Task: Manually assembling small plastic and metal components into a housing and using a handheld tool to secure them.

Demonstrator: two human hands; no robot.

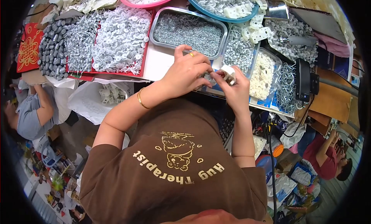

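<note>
Just in front of my chest, both hands meet at the near edge of the worktable. My right hand (237, 88) is closed on a small white plastic part (228, 74), held between the thumb and fingers. My left hand (189, 73), with a ring and a gold bracelet, has its fingers curled and pinched close to that part. Whatever lies in the left fingertips is too small and covered to name. Behind the left hand is a metal tray (154, 38) full of small screws.
A red tray (145, 57) holds white disc-headed plastic pieces and metal nails, with dark grey plugs (58, 46) beside it. Pink (148, 4) and blue (220, 18) basins stand behind. Rightward are a tub of cream pieces (262, 75), loose screws (286, 88) and a black device (305, 82).
</note>
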